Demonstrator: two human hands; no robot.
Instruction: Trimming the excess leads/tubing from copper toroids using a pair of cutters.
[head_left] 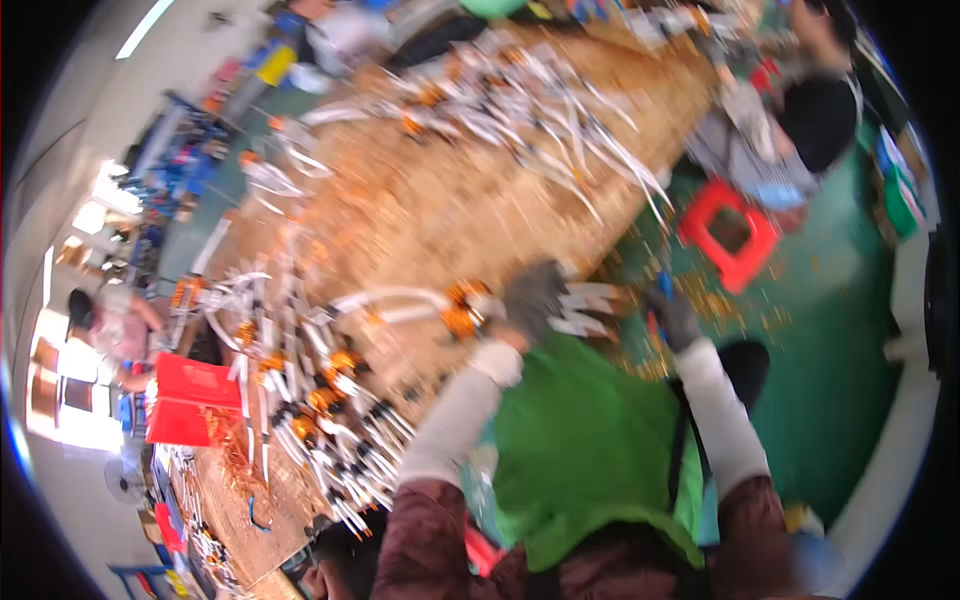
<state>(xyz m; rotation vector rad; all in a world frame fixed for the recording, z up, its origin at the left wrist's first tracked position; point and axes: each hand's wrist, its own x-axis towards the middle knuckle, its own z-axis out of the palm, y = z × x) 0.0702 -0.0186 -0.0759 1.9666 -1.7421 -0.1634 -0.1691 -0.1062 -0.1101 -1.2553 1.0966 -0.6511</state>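
Note:
My left hand wears a grey glove and is closed around a copper-wound coil with thick white-sleeved leads. One sleeved loop reaches left over the table, while white lead ends stick out to the right of the glove. To the right, beyond those ends, my gloved right hand grips a slim hand tool with blue and red parts. Motion blur hides the tool's exact kind. A gap separates it from the lead ends. Both hands are above my green apron.
A wooden table carries piles of similar coils at left and more white-sleeved leads at the far side. A red stool stands on the green floor near a seated person. Red bin at left; another person beyond.

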